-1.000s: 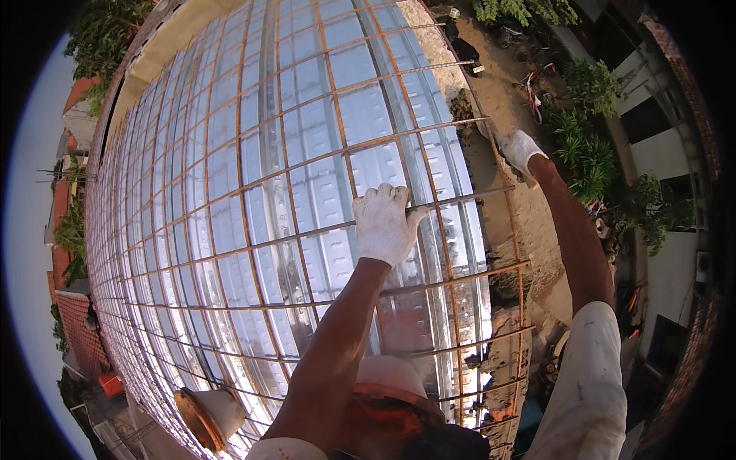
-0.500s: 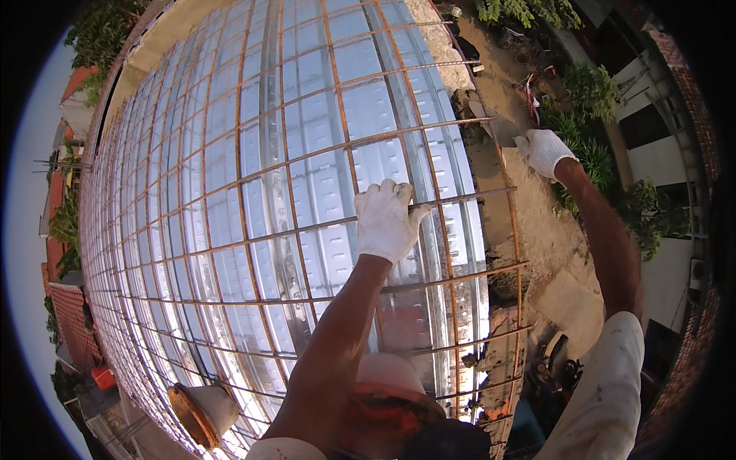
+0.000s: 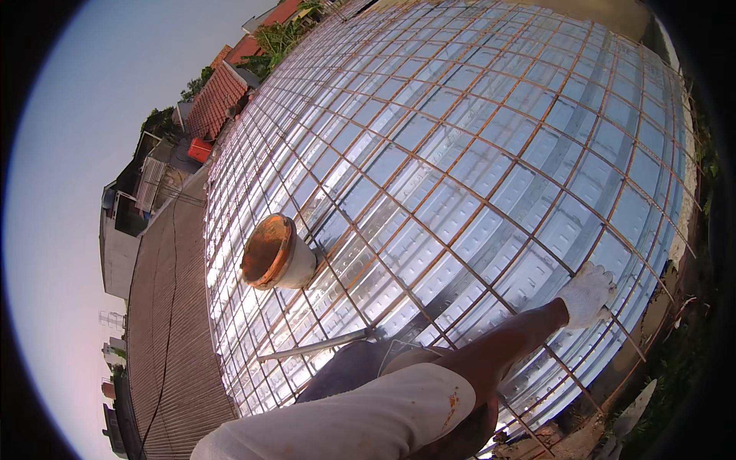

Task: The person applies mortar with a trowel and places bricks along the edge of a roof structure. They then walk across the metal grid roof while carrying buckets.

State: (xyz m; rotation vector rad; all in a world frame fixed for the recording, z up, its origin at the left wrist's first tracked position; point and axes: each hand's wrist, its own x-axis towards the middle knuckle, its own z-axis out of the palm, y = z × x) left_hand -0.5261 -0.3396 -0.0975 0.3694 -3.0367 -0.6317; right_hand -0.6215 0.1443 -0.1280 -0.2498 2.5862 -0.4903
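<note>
My left arm reaches across to the right, in a white sleeve with orange-brown stains. At its end my left hand [image 3: 586, 295], in a white knit glove, is closed around a bar of the rusty rebar mesh [image 3: 491, 201]. The mesh lies over shiny ribbed metal decking [image 3: 529, 230]. My right hand is out of sight. Left of my arm, a whitish bucket [image 3: 300, 267] with an orange-stained rim and inside leans over on the mesh. A grey metal rod [image 3: 314, 345] lies nearer me, beside a dark shape I cannot make out and a thin wire loop.
The deck's edge runs down the right side, with short bar ends [image 3: 642, 354] sticking out past it and ground and plants below. On the left, a brown corrugated roof [image 3: 172, 307] adjoins the deck. Red-tiled roofs [image 3: 218, 103] and trees stand farther off.
The view has swung left, so the mesh, the bucket and my left hand sit farther right. My left hand stays on the mesh. My right hand has gone out of view.
</note>
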